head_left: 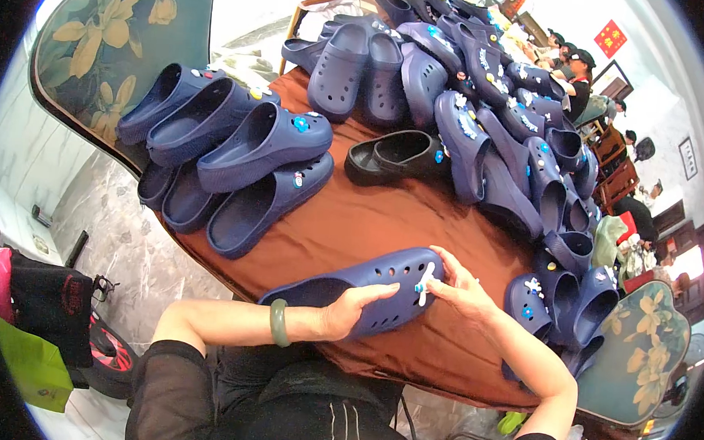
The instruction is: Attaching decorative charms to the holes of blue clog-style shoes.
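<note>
Gripping the clog (401, 305) with left hand (348, 312), its toe (422, 258) and charm (423, 288) with right hand (467, 293), I judge it light, softish, best held by the sides.

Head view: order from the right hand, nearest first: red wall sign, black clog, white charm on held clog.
1. White charm: beside the right hand's thumb.
2. Black clog: ahead, leftward, on brown cloth.
3. Red wall sign: far ahead, right.

Green bag (33, 366), red wall poster (611, 38)
</note>
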`<state>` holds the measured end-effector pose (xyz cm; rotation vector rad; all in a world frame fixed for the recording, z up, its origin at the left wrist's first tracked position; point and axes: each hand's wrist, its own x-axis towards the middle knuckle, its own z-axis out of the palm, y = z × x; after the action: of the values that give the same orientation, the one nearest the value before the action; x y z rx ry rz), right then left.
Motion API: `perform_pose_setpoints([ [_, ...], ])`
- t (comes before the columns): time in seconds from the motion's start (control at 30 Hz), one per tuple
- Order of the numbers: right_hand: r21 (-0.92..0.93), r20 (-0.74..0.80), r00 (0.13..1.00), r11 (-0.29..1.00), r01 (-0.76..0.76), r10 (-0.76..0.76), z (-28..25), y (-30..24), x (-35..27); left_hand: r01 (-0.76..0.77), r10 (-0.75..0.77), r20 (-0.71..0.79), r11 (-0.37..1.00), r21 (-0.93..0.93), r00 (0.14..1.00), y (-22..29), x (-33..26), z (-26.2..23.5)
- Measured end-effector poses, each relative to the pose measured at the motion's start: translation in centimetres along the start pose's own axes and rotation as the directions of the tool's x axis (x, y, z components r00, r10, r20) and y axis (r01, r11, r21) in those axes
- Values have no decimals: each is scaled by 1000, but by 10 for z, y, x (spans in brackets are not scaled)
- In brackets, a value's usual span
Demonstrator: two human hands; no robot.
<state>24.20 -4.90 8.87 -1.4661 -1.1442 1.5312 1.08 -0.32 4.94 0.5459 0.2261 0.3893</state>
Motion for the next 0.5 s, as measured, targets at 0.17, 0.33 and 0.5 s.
perform_pose_setpoints([
  [0.17, -151, 27, 999, 988, 36, -33, -11, 9, -3, 67, -64, -51, 996, 58, 997, 5, 11, 0],
  [0.33, -108, -69, 996, 993, 54, -61, 7, 9, -12, 33, -34, 8, 996, 84, 999, 1, 1, 6],
  [0.5, -103, -180, 975, 988, 116, -133, 19, 21, -7, 44, -37, -29, 946, 321, 999, 0, 5, 10],
])
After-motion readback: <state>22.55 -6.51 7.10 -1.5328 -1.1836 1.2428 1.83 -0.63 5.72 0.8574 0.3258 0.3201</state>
